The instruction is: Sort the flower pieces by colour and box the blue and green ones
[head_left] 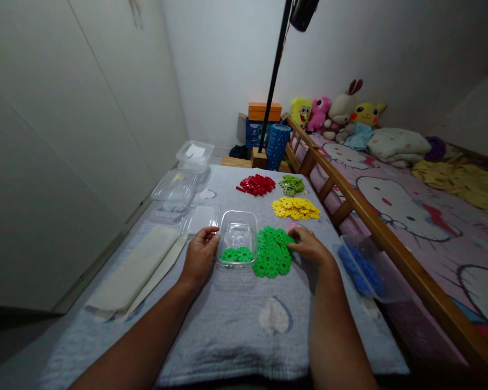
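A clear plastic container (238, 223) stands in the middle of the table with a few green snowflake-shaped plastic pieces (236, 254) in its near end. My left hand (202, 252) grips its left side, fingers closed at the wall. Just right of the container lies a heap of the same green pieces (271, 254). My right hand (308, 244) is at the heap's right edge, its thumb and fingers pinched on a green piece, partly hidden by the fingers.
Red (257, 184), yellow (296, 208) and light green pieces (291, 184) form heaps farther back. A tub of blue pieces (361, 268) stands right, beside the wooden bed rail (358, 208). Lidded clear containers (174, 187) and a folded cloth (140, 268) lie left. A black pole (274, 76) rises behind.
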`<state>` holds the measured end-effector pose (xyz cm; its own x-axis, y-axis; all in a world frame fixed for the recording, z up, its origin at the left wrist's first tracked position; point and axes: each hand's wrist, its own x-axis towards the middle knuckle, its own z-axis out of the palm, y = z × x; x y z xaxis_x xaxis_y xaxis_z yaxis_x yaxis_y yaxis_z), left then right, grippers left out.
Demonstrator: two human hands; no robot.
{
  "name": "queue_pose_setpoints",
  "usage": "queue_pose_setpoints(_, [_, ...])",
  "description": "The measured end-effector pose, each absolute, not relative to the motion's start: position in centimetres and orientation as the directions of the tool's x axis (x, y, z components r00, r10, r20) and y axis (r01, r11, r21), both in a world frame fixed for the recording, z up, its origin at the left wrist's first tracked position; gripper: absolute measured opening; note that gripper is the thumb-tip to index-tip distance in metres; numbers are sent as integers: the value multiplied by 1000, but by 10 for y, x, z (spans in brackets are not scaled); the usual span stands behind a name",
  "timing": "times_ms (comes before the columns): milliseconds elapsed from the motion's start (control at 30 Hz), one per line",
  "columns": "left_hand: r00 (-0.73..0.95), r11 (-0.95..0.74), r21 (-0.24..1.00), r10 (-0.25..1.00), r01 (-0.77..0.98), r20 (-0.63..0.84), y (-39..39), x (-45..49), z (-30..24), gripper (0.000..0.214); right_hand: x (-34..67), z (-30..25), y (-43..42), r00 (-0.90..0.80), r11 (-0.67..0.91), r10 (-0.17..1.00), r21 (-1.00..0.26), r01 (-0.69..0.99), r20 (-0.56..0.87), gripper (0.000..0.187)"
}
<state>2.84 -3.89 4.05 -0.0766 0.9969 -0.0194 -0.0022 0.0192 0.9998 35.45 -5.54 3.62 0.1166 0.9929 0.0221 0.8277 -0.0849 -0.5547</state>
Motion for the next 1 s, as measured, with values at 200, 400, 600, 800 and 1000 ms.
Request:
queue_pose_setpoints(200, [-93,25,1000,995,10,-24,-41,30,47,39,357,44,-60,146,-206,978,-794,571,-149,34])
queue_pose_setpoints(400, [-91,29,1000,995,-5,-29,-41,29,46,41,361,52,-63,206,-198,974,-799,569,-95,25])
queue_pose_setpoints(600, [-87,32,999,996,-25,-35,-40,30,43,41,363,52,-63,159,-163,983,-829,535,-91,21])
queue_pose_setpoints(800, [-94,42,999,995,-34,-45,-41,31,46,41,360,67,-66,161,-81,987,-838,540,8,23])
queue_pose_setpoints(1000, [-85,34,999,996,-19,-36,-41,30,47,39,297,80,-61,114,121,977,-907,403,182,37])
